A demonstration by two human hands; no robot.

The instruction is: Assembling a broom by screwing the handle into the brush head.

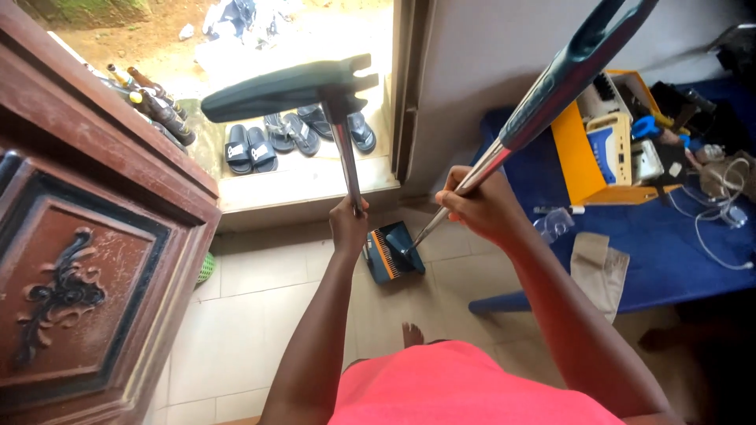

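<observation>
Left hand (347, 224): fingers closed round the metal shaft of a long-handled tool (344, 157), gripping near its lower end; the shaft rises toward the camera and ends in a dark green moulded grip (287, 88) lying crosswise, above and left of the hand. Right hand (476, 206): fingers wrapped round a second metal pole (480, 169), which runs up and right into a dark teal sleeve (571, 63) and down and left to a blue dustpan head (394, 252) with an orange-toothed edge, resting on the tiled floor (260, 315) between and just below the two hands. Near: pink garment (465, 389), one bare foot (412, 334). Left: carved dark wooden cabinet (87, 260). Far: open doorway with black sandals (295, 134) on the step, bottles (153, 102) beside. Right: blue-covered surface (669, 252) carrying an orange box (591, 149), cables, and a folded tan cloth (600, 267) over its near edge.
</observation>
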